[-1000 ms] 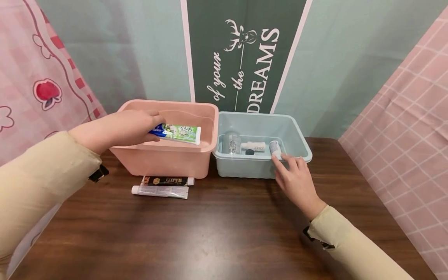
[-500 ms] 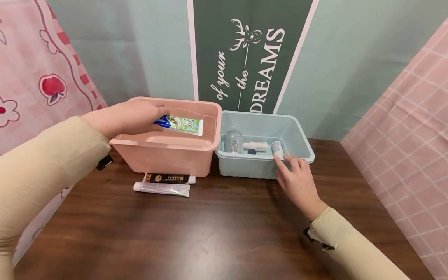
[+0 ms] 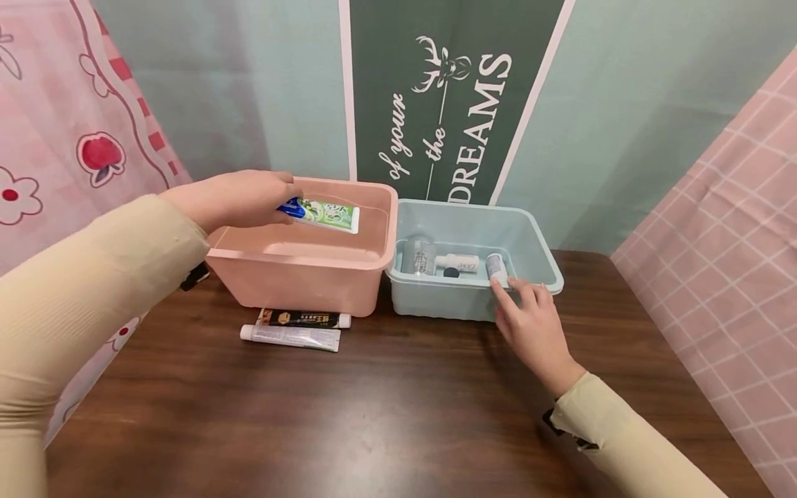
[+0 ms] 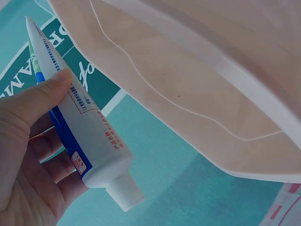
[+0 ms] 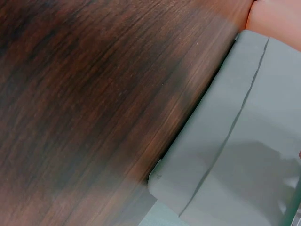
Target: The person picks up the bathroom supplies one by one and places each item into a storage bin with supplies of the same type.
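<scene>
In the head view my left hand [image 3: 245,198] holds a blue, green and white toothpaste tube [image 3: 330,214] above the open pink bin [image 3: 305,283]. Thumb and fingers pinch the tube from both sides in the left wrist view, its white cap [image 4: 125,192] pointing down. My right hand [image 3: 537,332] rests its fingertips on the front rim of the light blue bin [image 3: 445,301], close to a small white bottle [image 3: 496,266] inside. The right wrist view shows mostly that bin's outer wall [image 5: 235,132] with a shadow on it.
Two toothpaste tubes, one black [image 3: 305,318] and one white [image 3: 292,336], lie on the wooden table [image 3: 373,415] before the pink bin. Inside the blue bin are a clear bottle [image 3: 420,256], a white Dove bottle [image 3: 459,263] and a black cap [image 3: 451,272]. A printed cloth [image 3: 299,90] hangs behind.
My left hand has moved a little up and inward over the pink bin with the toothpaste tube. The right hand stays at the blue bin's rim. The head view has shifted slightly.
</scene>
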The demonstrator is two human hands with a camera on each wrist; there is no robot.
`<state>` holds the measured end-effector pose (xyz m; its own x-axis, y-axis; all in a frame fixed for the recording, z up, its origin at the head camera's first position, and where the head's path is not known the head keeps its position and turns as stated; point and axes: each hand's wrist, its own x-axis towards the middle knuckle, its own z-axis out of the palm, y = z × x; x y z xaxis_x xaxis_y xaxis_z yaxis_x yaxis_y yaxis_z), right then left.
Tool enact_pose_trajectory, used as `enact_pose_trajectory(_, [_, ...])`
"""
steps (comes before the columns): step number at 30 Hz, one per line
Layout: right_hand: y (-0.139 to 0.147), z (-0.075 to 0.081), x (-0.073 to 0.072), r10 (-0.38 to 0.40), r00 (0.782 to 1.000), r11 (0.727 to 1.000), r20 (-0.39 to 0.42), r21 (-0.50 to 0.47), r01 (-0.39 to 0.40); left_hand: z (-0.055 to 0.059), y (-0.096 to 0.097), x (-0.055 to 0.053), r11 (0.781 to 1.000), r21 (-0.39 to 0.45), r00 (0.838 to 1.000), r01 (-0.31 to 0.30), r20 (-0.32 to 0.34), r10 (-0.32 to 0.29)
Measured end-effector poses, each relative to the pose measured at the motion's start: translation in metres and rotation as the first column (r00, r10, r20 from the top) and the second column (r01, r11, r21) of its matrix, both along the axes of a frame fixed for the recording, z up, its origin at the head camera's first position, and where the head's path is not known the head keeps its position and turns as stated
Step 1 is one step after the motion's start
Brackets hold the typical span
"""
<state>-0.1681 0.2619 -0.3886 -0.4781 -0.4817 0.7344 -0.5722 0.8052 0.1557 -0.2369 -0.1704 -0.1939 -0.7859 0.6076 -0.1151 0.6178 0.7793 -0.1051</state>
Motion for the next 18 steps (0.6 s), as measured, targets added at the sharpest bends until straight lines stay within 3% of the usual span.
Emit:
enact_pose_trajectory(13, [-0.001,-0.004,-0.002,0.003,1.000,1.000,-0.012,-0.012,-0.004,0.000,0.013,-0.023,1.000,-0.007,0.999,-0.006,0.049,0.007])
enact_pose_trajectory(18, [-0.001,-0.006,-0.002,-0.010,1.000,1.000,-0.013,-0.011,0.010,-0.002,0.017,-0.037,1.000,-0.007,0.996,-0.023,0.081,0.023])
